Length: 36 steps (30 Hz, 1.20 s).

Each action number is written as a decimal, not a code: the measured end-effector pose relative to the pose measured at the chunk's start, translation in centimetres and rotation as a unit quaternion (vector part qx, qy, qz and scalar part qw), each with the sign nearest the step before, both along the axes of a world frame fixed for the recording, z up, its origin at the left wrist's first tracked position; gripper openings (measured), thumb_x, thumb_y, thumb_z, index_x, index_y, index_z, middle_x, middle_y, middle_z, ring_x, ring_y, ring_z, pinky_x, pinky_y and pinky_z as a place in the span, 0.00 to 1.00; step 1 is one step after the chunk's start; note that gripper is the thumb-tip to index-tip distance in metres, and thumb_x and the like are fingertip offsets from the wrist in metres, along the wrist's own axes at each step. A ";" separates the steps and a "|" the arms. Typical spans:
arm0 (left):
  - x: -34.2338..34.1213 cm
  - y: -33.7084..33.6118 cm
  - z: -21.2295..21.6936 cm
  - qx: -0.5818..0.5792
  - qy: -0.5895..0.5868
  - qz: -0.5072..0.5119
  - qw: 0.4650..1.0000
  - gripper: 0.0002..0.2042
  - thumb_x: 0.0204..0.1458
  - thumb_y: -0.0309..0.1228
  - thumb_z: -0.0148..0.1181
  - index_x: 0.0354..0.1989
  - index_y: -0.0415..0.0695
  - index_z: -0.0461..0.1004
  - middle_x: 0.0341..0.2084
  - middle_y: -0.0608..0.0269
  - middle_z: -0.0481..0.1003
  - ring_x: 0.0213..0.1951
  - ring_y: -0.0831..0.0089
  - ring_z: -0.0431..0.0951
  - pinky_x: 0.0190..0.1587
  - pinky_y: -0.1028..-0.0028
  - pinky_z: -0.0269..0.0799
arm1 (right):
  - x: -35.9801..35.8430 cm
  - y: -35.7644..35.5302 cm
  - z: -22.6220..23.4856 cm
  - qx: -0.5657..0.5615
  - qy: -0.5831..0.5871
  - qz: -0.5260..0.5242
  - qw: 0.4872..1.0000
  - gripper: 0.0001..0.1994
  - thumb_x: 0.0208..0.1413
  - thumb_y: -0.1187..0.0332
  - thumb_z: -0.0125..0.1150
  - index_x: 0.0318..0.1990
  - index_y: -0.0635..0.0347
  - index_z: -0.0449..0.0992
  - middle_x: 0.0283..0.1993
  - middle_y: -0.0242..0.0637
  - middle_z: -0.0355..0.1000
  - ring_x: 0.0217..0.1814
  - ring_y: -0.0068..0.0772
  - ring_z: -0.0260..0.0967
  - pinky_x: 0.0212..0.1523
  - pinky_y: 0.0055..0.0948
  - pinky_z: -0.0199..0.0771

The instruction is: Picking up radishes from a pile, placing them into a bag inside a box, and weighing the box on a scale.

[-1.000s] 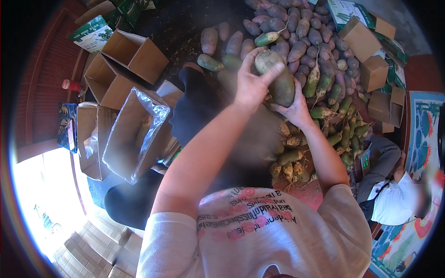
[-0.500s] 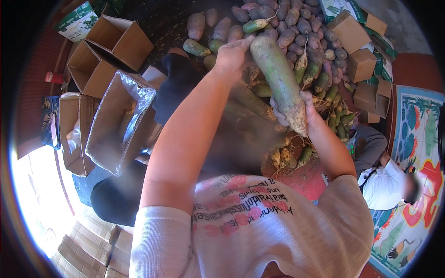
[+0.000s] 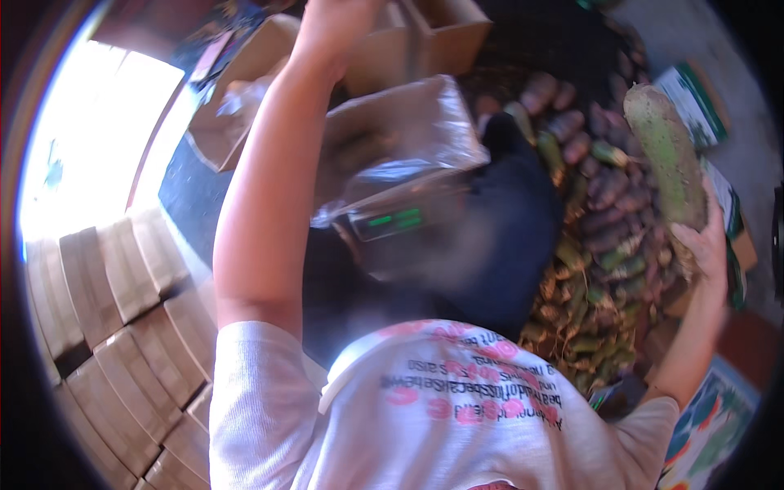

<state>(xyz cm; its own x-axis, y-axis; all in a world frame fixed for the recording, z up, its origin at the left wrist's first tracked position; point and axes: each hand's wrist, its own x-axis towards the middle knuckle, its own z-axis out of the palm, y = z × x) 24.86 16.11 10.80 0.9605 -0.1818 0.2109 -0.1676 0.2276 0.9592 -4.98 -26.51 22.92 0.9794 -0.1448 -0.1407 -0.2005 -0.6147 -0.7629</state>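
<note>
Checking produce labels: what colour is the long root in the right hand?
Pale green with brownish patches on the root; head view.

The left hand [image 3: 335, 20] is running off the top edge above the plastic-lined box [image 3: 400, 151], so its fingers and grip are not showing. The scale [image 3: 392, 224] just below that box is blurring into the dark cloth. Right of the box, the right hand [image 3: 704, 245] is covering the long green root's [image 3: 670, 155] lower end.
</note>
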 end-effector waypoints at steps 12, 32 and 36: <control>-1.8 11.0 -6.7 0.584 -0.043 -0.147 0.797 0.09 0.46 0.34 0.69 0.36 0.47 0.84 0.35 0.55 0.81 0.46 0.56 0.78 0.52 0.61 0.72 | 24.5 32.6 -11.5 -0.359 0.156 0.509 0.767 0.40 0.35 0.63 0.68 0.64 0.54 0.68 0.48 0.48 0.78 0.51 0.50 0.77 0.50 0.45 0.78; -1.2 12.6 -8.9 0.547 0.003 -0.170 0.819 0.08 0.46 0.32 0.69 0.34 0.43 0.81 0.33 0.54 0.80 0.41 0.56 0.81 0.48 0.63 0.75 | 25.7 33.2 -34.6 -0.095 0.399 0.486 0.772 0.63 0.33 0.63 0.81 0.76 0.58 0.42 0.74 0.53 0.53 0.74 0.47 0.56 0.68 0.36 0.64; -0.9 12.6 -8.9 0.566 -0.014 -0.161 0.808 0.08 0.46 0.31 0.69 0.33 0.42 0.81 0.33 0.53 0.80 0.41 0.56 0.81 0.47 0.63 0.75 | 25.9 33.9 -35.1 -0.115 0.363 0.512 0.770 0.60 0.33 0.63 0.80 0.75 0.59 0.46 0.71 0.54 0.59 0.70 0.48 0.62 0.64 0.37 0.68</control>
